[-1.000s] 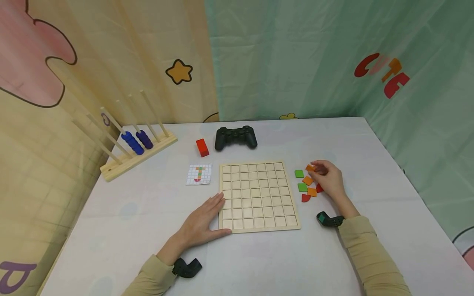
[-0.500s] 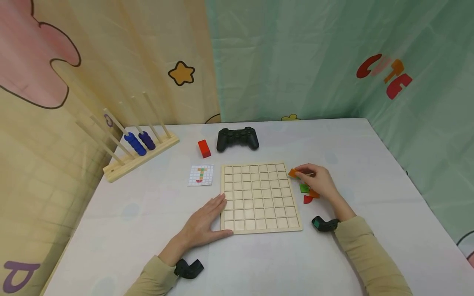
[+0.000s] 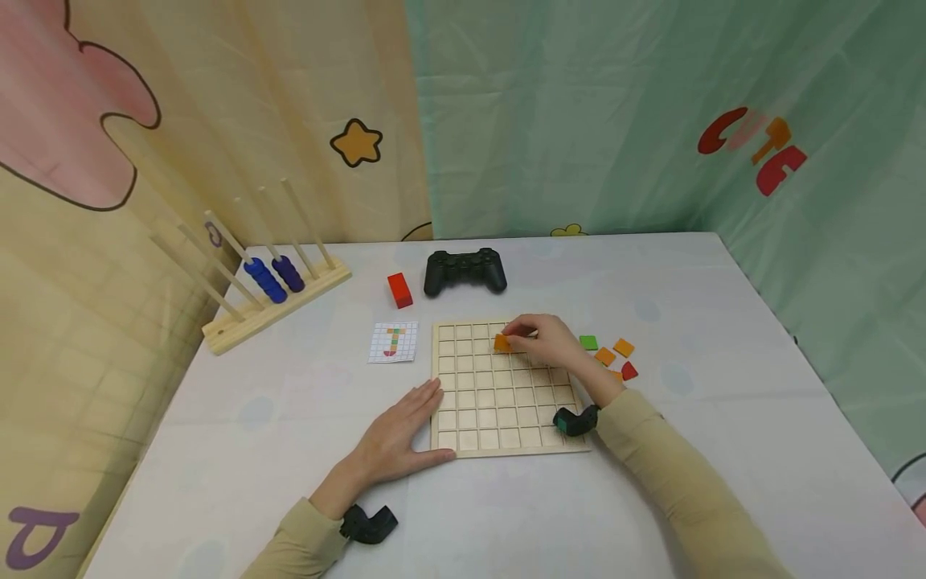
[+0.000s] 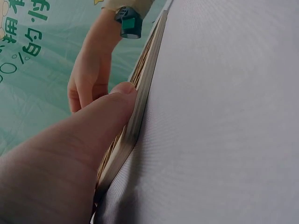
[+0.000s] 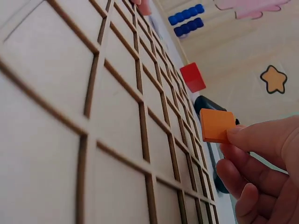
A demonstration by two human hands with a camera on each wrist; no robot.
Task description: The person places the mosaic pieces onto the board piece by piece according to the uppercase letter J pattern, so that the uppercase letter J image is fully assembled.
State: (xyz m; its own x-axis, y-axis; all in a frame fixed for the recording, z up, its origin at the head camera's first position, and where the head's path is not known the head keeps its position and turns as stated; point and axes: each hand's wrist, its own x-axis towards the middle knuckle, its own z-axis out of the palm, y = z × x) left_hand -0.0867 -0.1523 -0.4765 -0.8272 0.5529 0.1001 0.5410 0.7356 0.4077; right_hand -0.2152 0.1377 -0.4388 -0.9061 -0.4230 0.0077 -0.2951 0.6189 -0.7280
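My right hand (image 3: 546, 342) pinches an orange square tile (image 5: 217, 125) between thumb and fingers, held over the upper middle of the wooden grid board (image 3: 485, 398). In the right wrist view the tile stands a little off the board's cells. My left hand (image 3: 394, 434) lies with straight, spread fingers at the board's left edge; in the left wrist view its thumb (image 4: 124, 93) rests against the board's side. Right of the board lie a green tile (image 3: 588, 342), several orange tiles (image 3: 624, 347) and a red quarter-round tile (image 3: 629, 371), partly behind my right forearm.
Left of the board lies a pattern card (image 3: 393, 342) with a coloured J shape on a grid. Behind it are a red block (image 3: 399, 290) and a black game controller (image 3: 465, 272). A wooden peg rack (image 3: 278, 305) with blue beads stands at the back left.
My right hand has picked up an orange tile from the loose pieces and carried it left, over the board. My left hand has stayed at the board's left edge.
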